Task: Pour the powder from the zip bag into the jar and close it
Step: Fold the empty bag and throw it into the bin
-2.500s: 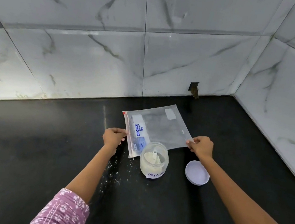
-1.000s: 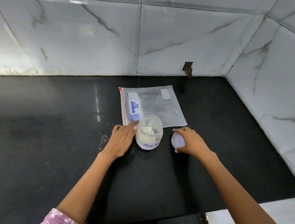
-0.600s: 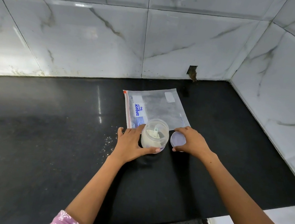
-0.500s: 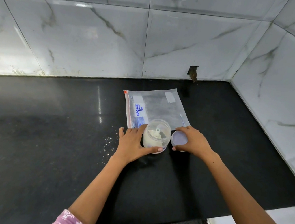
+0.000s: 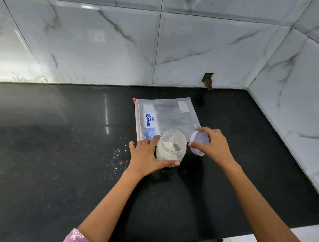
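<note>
A clear plastic jar [image 5: 171, 146] stands open on the black counter, holding white powder and a small scoop. My left hand [image 5: 145, 156] wraps around its left side and base. My right hand [image 5: 213, 146] holds the round white lid [image 5: 198, 141] tilted on edge in the air, just right of the jar's mouth. The flat, see-through zip bag [image 5: 167, 118] with a blue printed label lies on the counter right behind the jar, and looks empty.
Spilled powder specks [image 5: 117, 156] dot the black counter [image 5: 48, 146] left of the jar. Marble-tiled walls [image 5: 104, 41] close the back and right sides. The counter's front edge [image 5: 241, 233] drops off at the lower right.
My right hand has lifted the lid off the counter and tipped it up beside the jar. My left hand stays gripped on the jar. Earlier both hands laid the bag down flat.
</note>
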